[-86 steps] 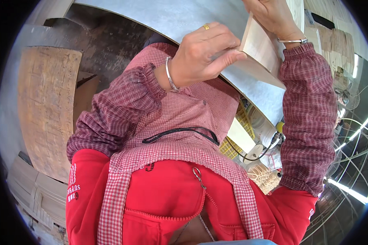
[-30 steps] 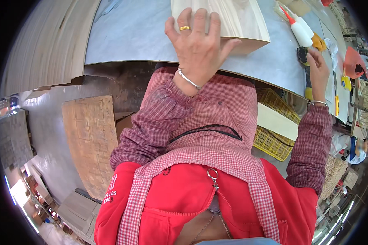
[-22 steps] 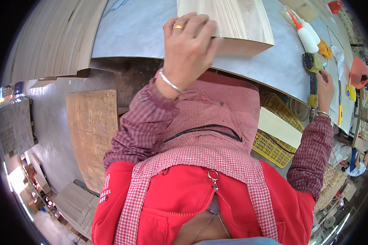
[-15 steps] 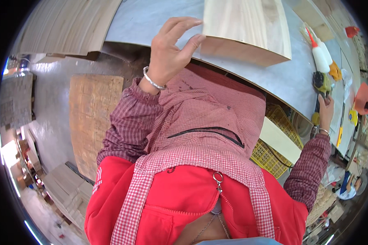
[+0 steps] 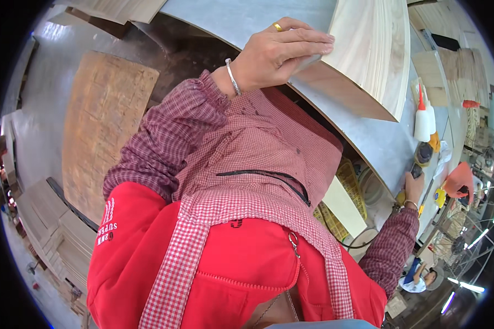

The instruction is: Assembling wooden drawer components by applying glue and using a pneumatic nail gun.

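A pale wooden box-like piece (image 5: 370,52) with streaked grain lies on the grey worktable (image 5: 247,22), its near side facing me. My left hand (image 5: 288,55), with a ring and a bracelet, is at its left near edge, the fingers stretched out and their tips at the wood. Whether they press on it I cannot tell. Over at the right, my right hand (image 5: 414,187) is closed round the dark handle of a yellow-and-black hand-held tool (image 5: 423,153) on the table. Its working end is too small to make out.
White glue bottles (image 5: 422,123), one red-tipped, stand beyond the tool. A yellow plastic crate (image 5: 346,183) and a pale board (image 5: 343,204) are below the table edge. A brown wooden sheet (image 5: 107,104) lies at left. Another person (image 5: 415,278) is far right.
My view has swung, so the surroundings look rotated. My left hand's fingers have come closer together at the box's edge. The right hand stays on the tool.
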`<state>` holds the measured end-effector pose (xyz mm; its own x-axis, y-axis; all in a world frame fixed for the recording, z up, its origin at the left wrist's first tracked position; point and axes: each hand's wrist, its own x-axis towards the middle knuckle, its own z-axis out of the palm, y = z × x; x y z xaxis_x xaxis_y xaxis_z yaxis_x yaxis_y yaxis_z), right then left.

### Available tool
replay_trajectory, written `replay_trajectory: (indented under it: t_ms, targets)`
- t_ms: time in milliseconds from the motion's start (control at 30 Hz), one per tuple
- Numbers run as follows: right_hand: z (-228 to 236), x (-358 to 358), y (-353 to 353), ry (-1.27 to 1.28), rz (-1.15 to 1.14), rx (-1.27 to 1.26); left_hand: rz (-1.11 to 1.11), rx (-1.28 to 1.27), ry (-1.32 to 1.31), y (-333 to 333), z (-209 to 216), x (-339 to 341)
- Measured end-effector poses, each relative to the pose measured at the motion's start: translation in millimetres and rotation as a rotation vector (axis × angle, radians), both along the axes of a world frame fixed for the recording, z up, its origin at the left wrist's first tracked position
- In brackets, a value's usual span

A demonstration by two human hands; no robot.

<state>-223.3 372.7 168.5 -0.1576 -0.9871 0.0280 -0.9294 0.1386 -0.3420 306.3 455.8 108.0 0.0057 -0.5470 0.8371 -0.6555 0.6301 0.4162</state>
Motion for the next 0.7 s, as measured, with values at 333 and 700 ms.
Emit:
replay_trajectory:
  t_ms: [333,700]
  targets:
    - [144.2,204.8,97.1,-0.680,-0.035,0.214,-0.065,0.022,0.059,-11.9,-17.8,3.4]
    - [165.2,333.6,120.7,-0.589,0.225,0.428,-0.045,-0.049,0.082,-18.6,-22.3,-4.1]
